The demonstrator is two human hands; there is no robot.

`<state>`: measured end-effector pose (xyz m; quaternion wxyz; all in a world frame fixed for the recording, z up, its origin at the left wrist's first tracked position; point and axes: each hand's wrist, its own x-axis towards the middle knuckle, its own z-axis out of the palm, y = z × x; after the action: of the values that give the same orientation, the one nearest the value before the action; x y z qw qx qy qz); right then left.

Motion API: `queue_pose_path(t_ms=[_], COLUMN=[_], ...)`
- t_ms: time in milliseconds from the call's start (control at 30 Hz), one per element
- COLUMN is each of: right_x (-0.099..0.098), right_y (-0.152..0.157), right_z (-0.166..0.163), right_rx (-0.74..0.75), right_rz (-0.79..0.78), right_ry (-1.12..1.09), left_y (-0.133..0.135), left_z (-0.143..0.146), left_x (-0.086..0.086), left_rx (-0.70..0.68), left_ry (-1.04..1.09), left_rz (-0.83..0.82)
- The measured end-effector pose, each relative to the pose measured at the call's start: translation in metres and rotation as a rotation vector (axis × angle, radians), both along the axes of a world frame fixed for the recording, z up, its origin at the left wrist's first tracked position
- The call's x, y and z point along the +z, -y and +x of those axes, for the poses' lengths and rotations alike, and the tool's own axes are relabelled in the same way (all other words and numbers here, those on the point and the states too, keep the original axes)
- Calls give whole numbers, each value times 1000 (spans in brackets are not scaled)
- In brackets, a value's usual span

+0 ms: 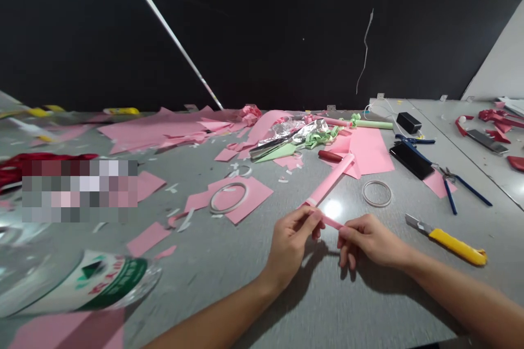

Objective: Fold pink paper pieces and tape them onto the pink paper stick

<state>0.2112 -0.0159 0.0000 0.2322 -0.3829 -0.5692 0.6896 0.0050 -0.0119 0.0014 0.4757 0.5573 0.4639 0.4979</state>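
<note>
My left hand [292,240] and my right hand [368,240] are close together above the grey table [245,278], both pinching the near end of a rolled pink paper tube [331,181]. The tube runs away from me toward the upper right, its far end near a red cylinder [331,156]. A thin pink strip spans between my two pinches. Fingers of both hands are curled closed.
A yellow utility knife [450,241] lies right of my right hand. Two tape rings [376,193] [228,198], blue-handled pliers [458,185], a black phone [411,161], pink paper sheets [164,128], foil [282,139] and green scraps litter the table. A clear plastic bottle [82,283] lies near left.
</note>
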Motion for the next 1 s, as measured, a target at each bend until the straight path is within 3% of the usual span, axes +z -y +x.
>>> queue_pose_path(t_ms=[300, 467, 600, 667, 800, 867, 1000], right_x=[8, 12, 17, 18, 15, 11, 1], right_y=[7, 6, 1, -6, -27, -36, -45], right_z=[2, 4, 16, 27, 49, 58, 63], right_rx=[143, 200, 307, 216, -176, -222, -169], right_rz=[181, 191, 367, 480, 900, 979, 966], right_ry=[254, 320, 355, 401, 690, 835, 1006], left_y=[-4, -1, -4, -6, -7, -7, -9], left_z=[0, -1, -2, -2, 2, 2, -6], left_x=[-18, -16, -10, -6, -1, -1, -4], left_rx=[22, 56, 115, -2, -282, -288, -162], left_ry=[165, 195, 162, 43, -316, -441, -573], left_rz=[-53, -75, -110, -149, -84, -14, 96])
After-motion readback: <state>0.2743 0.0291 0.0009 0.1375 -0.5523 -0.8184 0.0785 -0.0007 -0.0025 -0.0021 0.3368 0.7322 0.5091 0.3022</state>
